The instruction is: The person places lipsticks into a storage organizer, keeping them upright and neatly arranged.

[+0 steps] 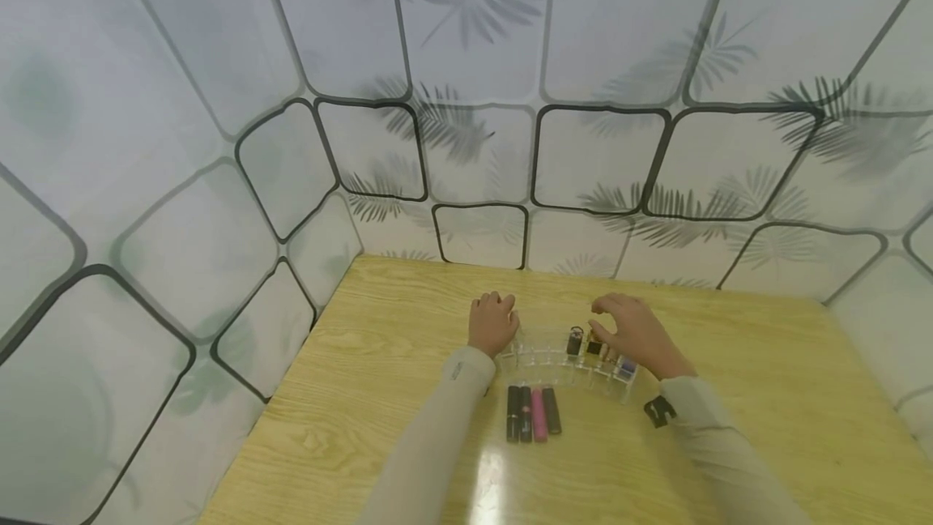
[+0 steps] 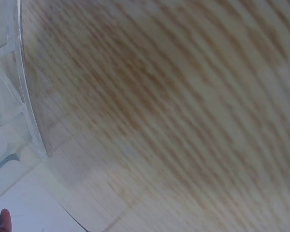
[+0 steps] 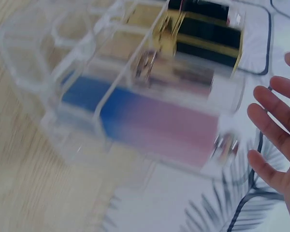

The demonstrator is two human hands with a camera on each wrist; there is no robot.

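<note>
A clear compartmented cosmetics organizer (image 1: 543, 359) stands on the table. My left hand (image 1: 492, 322) is at its left end with relaxed fingers; in the left wrist view, fingertips (image 2: 5, 220) show just past the organizer's edge (image 2: 31, 121). Over the right end hovers my right hand (image 1: 634, 330), fingers spread and apart, holding nothing. Below it, in the right slots, sit a blue-to-pink tube (image 3: 159, 125) and black-and-gold items (image 3: 208, 41). A dark tube (image 1: 575, 341) stands to their left. Other slots further left look bare.
In front of the organizer, several lipstick-like tubes lie side by side, one of them a pink tube (image 1: 539, 415) among black ones (image 1: 513, 413). The wooden table (image 1: 350, 379) meets a patterned backdrop (image 1: 481, 237) at its back and left. A small black object (image 1: 659, 411) is by the right cuff.
</note>
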